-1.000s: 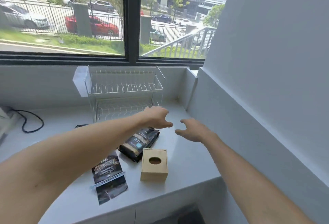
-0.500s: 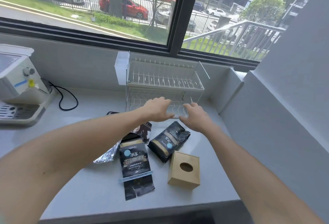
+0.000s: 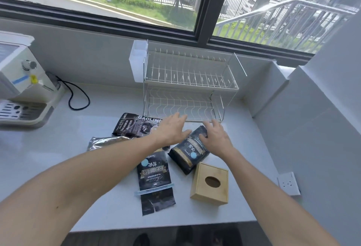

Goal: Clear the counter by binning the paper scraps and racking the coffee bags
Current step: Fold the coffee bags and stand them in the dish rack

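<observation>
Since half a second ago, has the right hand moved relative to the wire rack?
Yes. The right hand has pulled back from the front edge of the wire rack toward the person and now rests on the coffee bag below it.

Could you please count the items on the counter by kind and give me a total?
Coffee bags: 4
Wire racks: 1
Wooden boxes: 1
Coffee machines: 1
Total: 7
</observation>
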